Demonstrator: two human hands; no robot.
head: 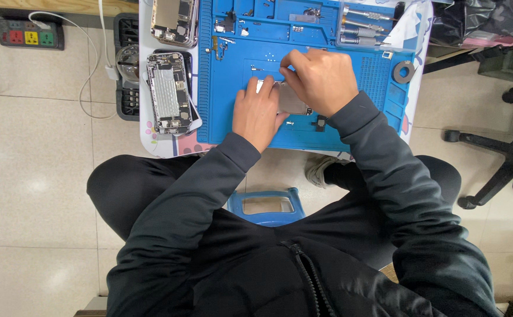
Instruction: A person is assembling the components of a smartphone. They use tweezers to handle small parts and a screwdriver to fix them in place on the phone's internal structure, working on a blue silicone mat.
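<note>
Head view shows me the left hand [258, 111] pressing flat to steady the opened phone [291, 100] at the centre of the blue mat [227, 105], while the right hand [321, 79] pinches its upper edge.

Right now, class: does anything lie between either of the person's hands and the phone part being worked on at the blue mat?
Nothing visible does. The left hand rests directly on the silver phone part, and the right hand covers its far side. The small loose pieces lie beside it on the blue mat, not in between.
</note>
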